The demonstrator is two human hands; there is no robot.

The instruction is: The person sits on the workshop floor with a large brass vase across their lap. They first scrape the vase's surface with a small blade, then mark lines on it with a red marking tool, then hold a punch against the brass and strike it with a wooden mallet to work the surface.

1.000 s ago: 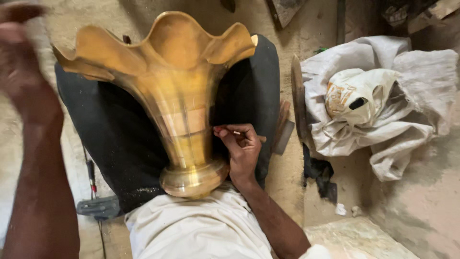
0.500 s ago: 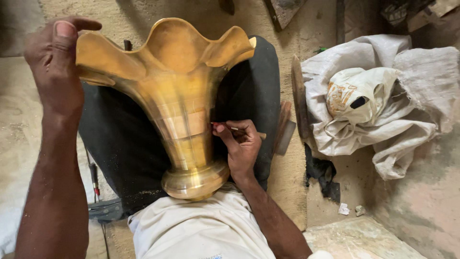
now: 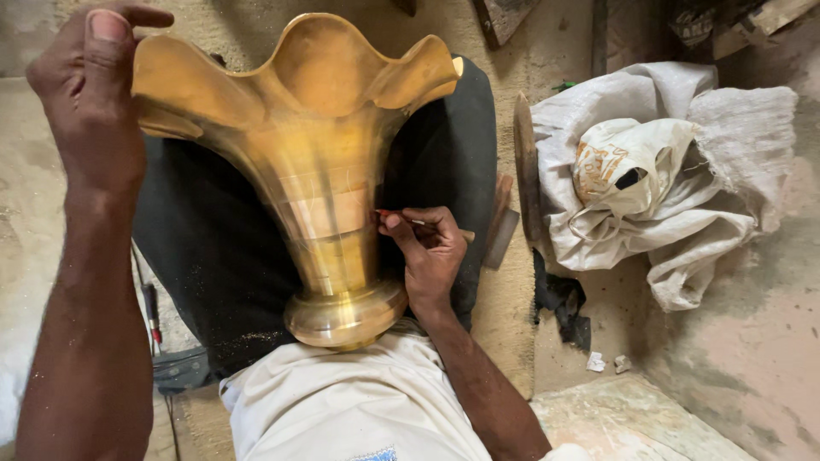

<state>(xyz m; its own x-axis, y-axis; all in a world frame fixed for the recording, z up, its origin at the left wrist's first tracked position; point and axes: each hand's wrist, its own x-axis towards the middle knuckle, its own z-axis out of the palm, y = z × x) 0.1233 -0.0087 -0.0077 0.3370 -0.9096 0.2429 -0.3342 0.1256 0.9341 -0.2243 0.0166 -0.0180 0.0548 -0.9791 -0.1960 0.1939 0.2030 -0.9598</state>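
Head view, looking down: we record one brass vase (image 3: 329, 196) with a wide fluted mouth, lying tilted across a black cushion (image 3: 213, 256), its round foot toward our lap and touching the cream cloth (image 3: 359, 401) of our clothing. Our left hand (image 3: 90, 102) is closed on the flared rim at the upper left, thumb over the edge. Our right hand (image 3: 431, 252) is pinched shut round a thin pointed tool (image 3: 418, 224), whose tip touches the vase's neck on its right side; the hand covers part of the cushion behind it. Just right of the cushion we note a long dark wooden piece (image 3: 525, 166) and a smaller flat block (image 3: 501, 235). Farther right, well apart from the vase, lies a heap of pale sacking (image 3: 683, 213) with a crumpled white bag (image 3: 619, 166) on top. Beside the heap's lower edge we list a dark rag (image 3: 564, 303) and two small white scraps (image 3: 606, 363) on the dusty floor (image 3: 752, 358). A dark tool (image 3: 179, 369) shows partly under our left forearm.
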